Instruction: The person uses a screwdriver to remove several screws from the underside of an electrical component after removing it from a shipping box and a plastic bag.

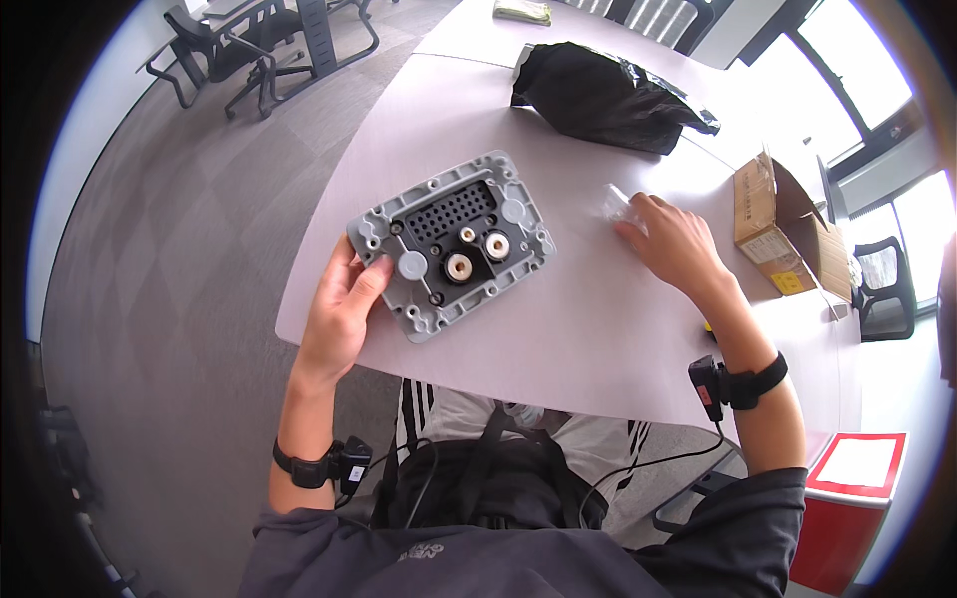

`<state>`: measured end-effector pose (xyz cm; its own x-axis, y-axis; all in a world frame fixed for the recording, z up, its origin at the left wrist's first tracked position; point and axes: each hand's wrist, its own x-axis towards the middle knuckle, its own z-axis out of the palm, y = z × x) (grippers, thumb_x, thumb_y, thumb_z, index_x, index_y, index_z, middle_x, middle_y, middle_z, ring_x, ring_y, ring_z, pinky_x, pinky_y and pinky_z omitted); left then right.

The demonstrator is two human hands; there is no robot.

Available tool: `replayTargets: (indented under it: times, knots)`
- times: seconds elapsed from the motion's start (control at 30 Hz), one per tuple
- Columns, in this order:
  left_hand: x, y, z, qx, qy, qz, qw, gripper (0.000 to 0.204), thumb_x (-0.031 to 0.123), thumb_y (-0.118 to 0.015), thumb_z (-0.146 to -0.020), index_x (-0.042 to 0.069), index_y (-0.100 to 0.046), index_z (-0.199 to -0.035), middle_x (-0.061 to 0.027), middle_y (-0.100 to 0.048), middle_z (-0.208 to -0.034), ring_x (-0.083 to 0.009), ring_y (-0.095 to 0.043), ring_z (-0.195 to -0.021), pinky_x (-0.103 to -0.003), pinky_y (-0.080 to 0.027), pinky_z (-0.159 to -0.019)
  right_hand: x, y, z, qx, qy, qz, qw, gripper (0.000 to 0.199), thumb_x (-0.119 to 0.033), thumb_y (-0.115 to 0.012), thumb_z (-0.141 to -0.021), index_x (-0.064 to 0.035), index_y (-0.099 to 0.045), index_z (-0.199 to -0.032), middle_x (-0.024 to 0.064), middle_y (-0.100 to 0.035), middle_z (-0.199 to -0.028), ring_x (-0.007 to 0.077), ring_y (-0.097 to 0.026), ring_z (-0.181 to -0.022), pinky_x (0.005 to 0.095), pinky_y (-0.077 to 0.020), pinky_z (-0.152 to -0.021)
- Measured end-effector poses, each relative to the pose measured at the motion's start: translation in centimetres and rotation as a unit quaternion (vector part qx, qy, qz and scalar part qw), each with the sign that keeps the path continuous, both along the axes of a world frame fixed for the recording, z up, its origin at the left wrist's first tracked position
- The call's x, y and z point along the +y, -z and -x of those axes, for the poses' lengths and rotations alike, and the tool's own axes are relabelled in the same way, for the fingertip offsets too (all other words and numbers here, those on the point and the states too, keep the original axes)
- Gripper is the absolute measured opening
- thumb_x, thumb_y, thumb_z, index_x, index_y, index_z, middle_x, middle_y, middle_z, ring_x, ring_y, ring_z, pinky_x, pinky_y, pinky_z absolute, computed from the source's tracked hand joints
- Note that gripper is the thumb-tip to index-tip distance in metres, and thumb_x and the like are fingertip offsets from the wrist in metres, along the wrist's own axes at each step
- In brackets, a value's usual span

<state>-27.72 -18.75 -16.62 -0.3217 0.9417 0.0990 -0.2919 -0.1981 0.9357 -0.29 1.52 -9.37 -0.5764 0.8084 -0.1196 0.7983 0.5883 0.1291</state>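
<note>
My left hand (341,311) grips the lower left edge of a grey rectangular electrical connector housing (469,299), thumb on the face and fingers behind. The housing is tilted, with its face turned up toward me. Set in it is a black insert with a block of small holes (446,216) and large round brass-coloured sockets (459,268). Over the table to the right, my right hand (680,244) has its fingers closed on a small clear plastic bag (615,203), whose shape is hard to make out.
A crumpled black plastic bag (598,100) lies at the back of the pale table (588,329). An open cardboard box (773,224) stands at the right edge. A small packet (522,11) is at the far end. Beyond are office chairs (249,60) and a red bin (847,518).
</note>
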Motion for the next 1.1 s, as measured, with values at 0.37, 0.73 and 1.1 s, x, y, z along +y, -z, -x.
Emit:
replayTargets:
  times: [0.37,0.73,1.1]
  knots:
    - [-0.7,0.1,-0.6,0.110,0.022,-0.055,0.992,0.012,0.011,-0.055,-0.096,0.007,-0.049,-0.106,0.0006,-0.054,-0.097,-0.0061,-0.049,-0.089,-0.023,-0.041,-0.082,-1.8,0.2,-1.4,0.063,0.050,-0.010,0.997,0.027,-0.023,-0.059,-0.092,-0.0010,-0.060,-0.109,0.0165,-0.068,-0.101,0.0324,-0.067,-0.088,0.0386,-0.0523,-0.080]
    - [-0.6,0.9,-1.5,0.168,-0.037,-0.061,0.983,0.021,0.009,-0.053,-0.096,0.005,-0.051,-0.117,0.0003,-0.058,-0.098,-0.0061,-0.053,-0.088,-0.022,-0.042,-0.079,-1.2,0.1,-5.0,0.238,0.075,0.018,0.968,0.043,-0.035,-0.066,-0.087,-0.0027,-0.061,-0.116,0.0175,-0.070,-0.098,0.0331,-0.068,-0.089,0.0378,-0.0527,-0.081]
    - [-0.5,2.9,0.2,0.117,-0.072,-0.018,0.990,0.033,0.015,-0.048,-0.099,0.001,-0.048,-0.129,-0.0065,-0.057,-0.121,-0.0110,-0.052,-0.109,-0.027,-0.037,-0.097,-4.5,-2.0,-20.3,0.230,0.202,-0.017,0.952,0.030,-0.017,-0.063,-0.088,0.0013,-0.062,-0.112,0.0147,-0.068,-0.098,0.0208,-0.065,-0.081,0.0315,-0.0515,-0.077]
